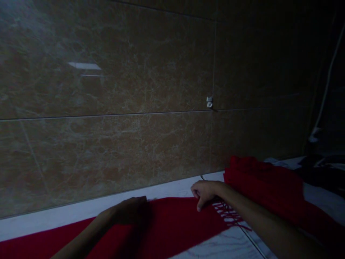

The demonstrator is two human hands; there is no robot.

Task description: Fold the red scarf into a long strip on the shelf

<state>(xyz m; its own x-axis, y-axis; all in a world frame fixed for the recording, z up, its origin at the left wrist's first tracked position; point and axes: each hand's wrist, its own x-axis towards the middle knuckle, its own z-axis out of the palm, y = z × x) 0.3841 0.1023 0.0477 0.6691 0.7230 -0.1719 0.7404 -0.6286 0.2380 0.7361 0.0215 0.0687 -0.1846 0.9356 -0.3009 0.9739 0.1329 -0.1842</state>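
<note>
Two bare hands rest on a red scarf (pixel 167 226) spread flat across a pale marbled floor (pixel 226 248), close to the foot of a brown marble-tiled wall (pixel 107 144). At the left, the left hand (pixel 130 210) lies palm down on the far edge of the scarf, its grip released and flat on the cloth. Further right, the right hand (pixel 205 192) sits at the scarf's far right corner, fingers curled down onto the cloth beside the fringe (pixel 229 214); whether they pinch the fabric cannot be told in the dim light. Just right of that hand, more red cloth (pixel 264 183) lies bunched in loose folds. At the far right, dark items (pixel 323 169) lie in shadow, too dim to identify.
</note>
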